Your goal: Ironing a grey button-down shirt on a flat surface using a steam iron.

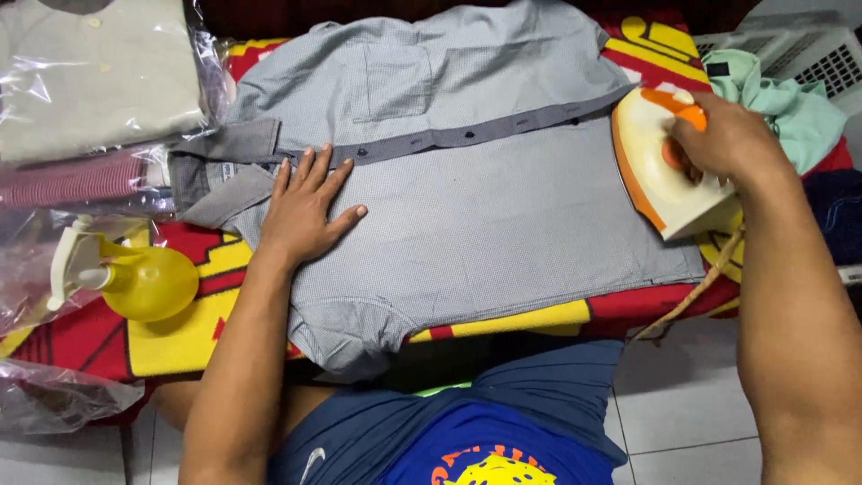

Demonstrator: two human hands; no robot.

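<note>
Grey short-sleeved shirt (467, 207) laid flat and buttoned, front up, collar toward the left, across a red-and-yellow patterned cloth (171, 332) padding the bench. Left hand (301, 211) pressed flat on the shirt just beside the collar, fingers spread wide, holding nothing; reads as pinning the fabric taut so it stays put. Right hand (723, 139) wrapped around the orange handle of a cream-and-orange iron (655, 171), tipped up on its side at the shirt's hem end, soleplate off the fabric; probably parked there to avoid scorching. Cord (696, 292) hanging off the bench edge toward the tiled floor. Yellow spray bottle (135, 278) lying near the left elbow, within easy reach for damping. Folded shirts in clear plastic bags (99, 81) stacked at the far left, apart from the work area. Mint-green garment (781, 99) bunched just behind the iron.
</note>
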